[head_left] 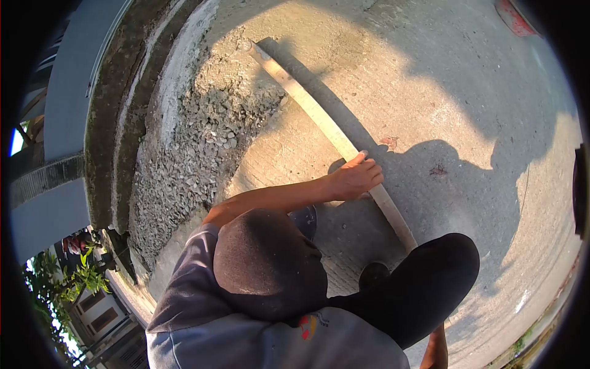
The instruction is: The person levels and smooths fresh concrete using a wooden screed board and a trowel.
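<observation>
A long, narrow wooden board (313,109) runs diagonally over the concrete ground, its far end beside the gravel. My left hand (356,177) is closed around its middle-to-near part, the thumb over one edge. The near end passes out of sight behind my right knee (445,258). Of my right arm only a piece of forearm (436,350) shows, below that knee. The right hand itself is hidden, so what it holds cannot be seen.
Crushed gravel and rough wet-looking concrete (206,132) lie left of the board, against a raised kerb (117,123). My dark left knee (264,261) is bent in front of me. A red container (515,18) stands far right. Two dry leaves (389,142) lie on the concrete.
</observation>
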